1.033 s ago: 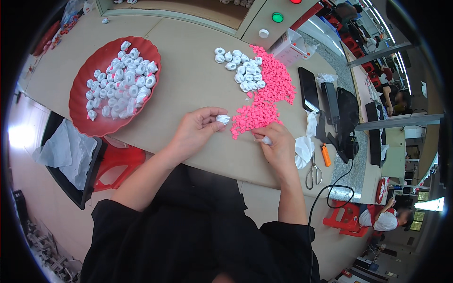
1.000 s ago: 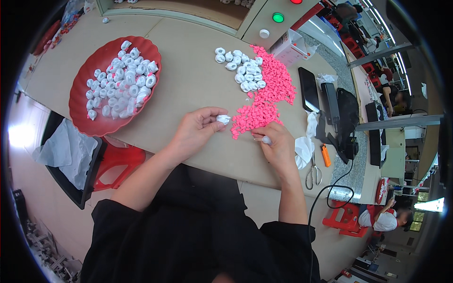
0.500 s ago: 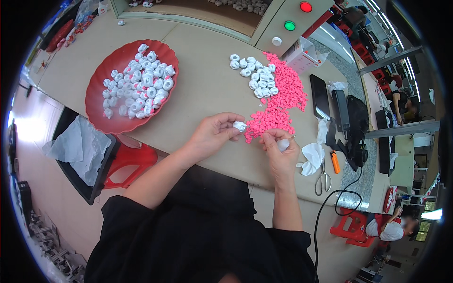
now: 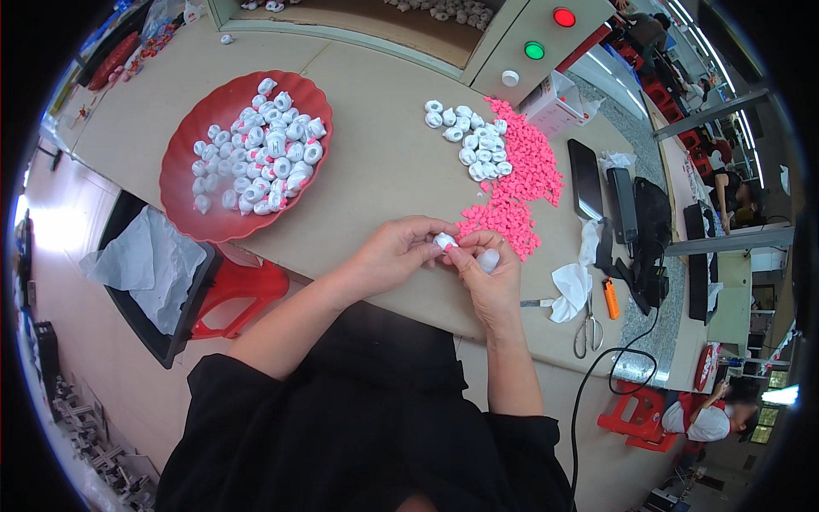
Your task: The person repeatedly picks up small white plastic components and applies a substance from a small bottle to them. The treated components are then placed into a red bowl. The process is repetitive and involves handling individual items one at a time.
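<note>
Between the thumb and fingers of my left hand [image 4: 392, 260] is a small white molded figure piece [image 4: 443, 241]. My right hand [image 4: 490, 286] meets it from the right, its thumb and forefinger pinching a small pink piece [image 4: 450, 248] against the white one. Tucked in the curled fingers of the same hand is a translucent whitish rounded object [image 4: 488, 260], perhaps a small bottle; most of it is hidden. Just beyond my hands lies a heap of small pink pieces [image 4: 520, 162]. Several white figure pieces [image 4: 482, 154] are grouped along its left side.
A scalloped red bowl [image 4: 183, 213] at left holds many white pieces with pink parts. To the right lie a black phone [image 4: 585, 179], tissue [image 4: 570, 293], scissors [image 4: 589, 328], an orange lighter [image 4: 611, 299] and a black cable [image 4: 573, 444]. A cabinet with buttons [image 4: 534, 49] stands behind.
My right hand has moved left from the pink heap to the white piece, with a pink piece now at its fingertips. My left hand has shifted slightly right. A blade-like strip shows beside the tissue.
</note>
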Demonstrator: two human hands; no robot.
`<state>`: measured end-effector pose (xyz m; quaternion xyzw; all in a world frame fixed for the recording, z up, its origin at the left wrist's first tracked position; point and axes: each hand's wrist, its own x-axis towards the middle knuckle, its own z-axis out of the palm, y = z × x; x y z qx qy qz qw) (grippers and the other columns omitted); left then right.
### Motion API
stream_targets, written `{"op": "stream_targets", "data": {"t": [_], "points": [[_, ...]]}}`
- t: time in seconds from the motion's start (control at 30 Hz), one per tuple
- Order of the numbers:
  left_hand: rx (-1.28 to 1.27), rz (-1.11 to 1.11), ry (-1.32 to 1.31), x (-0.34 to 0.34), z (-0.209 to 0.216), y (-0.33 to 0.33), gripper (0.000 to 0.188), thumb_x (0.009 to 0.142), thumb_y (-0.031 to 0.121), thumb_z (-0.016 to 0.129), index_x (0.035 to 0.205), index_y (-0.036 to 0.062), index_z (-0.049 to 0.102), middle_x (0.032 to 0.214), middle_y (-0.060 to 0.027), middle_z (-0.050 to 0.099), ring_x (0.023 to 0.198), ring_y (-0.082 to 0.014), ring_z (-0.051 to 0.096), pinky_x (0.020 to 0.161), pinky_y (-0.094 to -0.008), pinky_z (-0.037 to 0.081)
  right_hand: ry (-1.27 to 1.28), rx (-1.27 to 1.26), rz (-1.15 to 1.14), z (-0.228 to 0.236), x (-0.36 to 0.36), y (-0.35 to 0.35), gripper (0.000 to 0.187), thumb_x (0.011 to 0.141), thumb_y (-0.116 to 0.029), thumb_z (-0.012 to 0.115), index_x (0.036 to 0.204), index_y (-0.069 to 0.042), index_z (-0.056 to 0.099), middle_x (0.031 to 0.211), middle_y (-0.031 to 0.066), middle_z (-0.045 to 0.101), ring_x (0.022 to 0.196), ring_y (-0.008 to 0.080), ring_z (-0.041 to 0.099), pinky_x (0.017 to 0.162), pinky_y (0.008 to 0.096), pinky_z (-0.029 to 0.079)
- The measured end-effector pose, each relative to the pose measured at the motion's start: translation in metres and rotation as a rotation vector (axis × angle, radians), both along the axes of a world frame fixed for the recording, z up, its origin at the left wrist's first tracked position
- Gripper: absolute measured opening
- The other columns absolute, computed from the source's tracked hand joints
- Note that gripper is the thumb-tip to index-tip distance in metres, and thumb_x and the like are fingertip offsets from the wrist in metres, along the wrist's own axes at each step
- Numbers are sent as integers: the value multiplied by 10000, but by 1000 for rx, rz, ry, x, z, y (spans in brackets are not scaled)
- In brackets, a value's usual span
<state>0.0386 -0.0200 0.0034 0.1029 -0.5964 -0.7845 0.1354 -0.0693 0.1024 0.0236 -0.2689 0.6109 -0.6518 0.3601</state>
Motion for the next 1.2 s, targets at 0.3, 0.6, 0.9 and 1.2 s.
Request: {"op": "stream_targets", "data": {"t": [0.3, 0.6, 0.9, 1.2], "points": [[4, 7, -11, 2, 6, -1, 236, 867, -15, 466, 1094, -38, 526, 899, -59, 583, 775, -92, 537, 707, -230, 464, 41, 44, -75, 1, 5, -6, 121, 793, -21, 625, 882, 13, 550, 757, 67, 607, 707, 110, 602, 653, 228, 487], [90, 82, -31, -1, 3, -2, 257, 877, 82, 516, 1105, -36, 533, 922, -67, 606, 767, -90, 565, 716, -227, 477, 161, 58, -171, -5, 11, -9, 139, 799, -62, 635, 888, 39, 601, 786, 68, 618, 716, 90, 572, 636, 216, 455], [117, 110, -72, -2, 1, -3, 255, 864, 58, 531, 1099, -39, 545, 883, -64, 619, 742, -88, 569, 713, -222, 475, 331, -80, -90, -20, 6, -8, 132, 814, 11, 584, 942, 39, 607, 840, 70, 626, 746, 101, 592, 670, 208, 462], [118, 136, -106, -6, 5, -1, 248, 858, 35, 518, 1091, -43, 551, 876, -72, 619, 736, -90, 573, 704, -223, 478, 573, -88, -131, -23, 5, -10, 119, 777, 62, 569, 880, 28, 616, 743, 51, 603, 661, 83, 555, 577, 213, 426]]}}
